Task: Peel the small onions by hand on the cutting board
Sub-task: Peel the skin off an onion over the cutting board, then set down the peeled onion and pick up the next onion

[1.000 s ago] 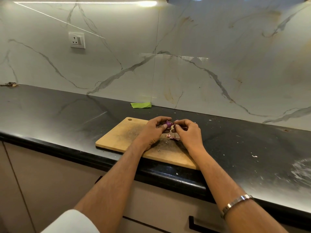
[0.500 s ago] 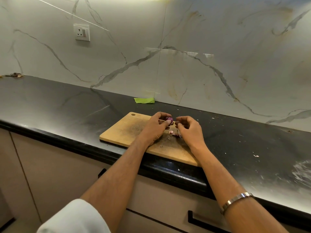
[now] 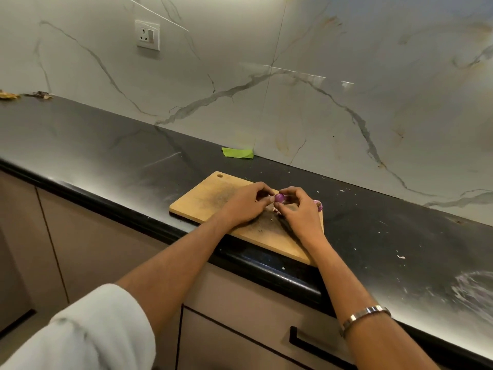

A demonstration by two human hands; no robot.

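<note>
Black counter [image 3: 106, 156] below a veined marble wall [image 3: 346, 62] carries a wooden board [image 3: 202, 201] at its near edge. Over the board's far right part, the left hand [image 3: 244, 205] and right hand [image 3: 300, 212] meet with fingers curled, both pinching one purple onion [image 3: 279, 198] between their fingertips. A second onion [image 3: 318, 205] lies on the board just right of the right hand; no writing is legible.

light: dim, warm, from above | glare: streaks on marble wall [image 3: 293, 73], sheen along countertop [image 3: 440, 303] near right | distortion: wide-angle bowing at edges | focus: near sleeve [image 3: 88, 332] soft
</note>
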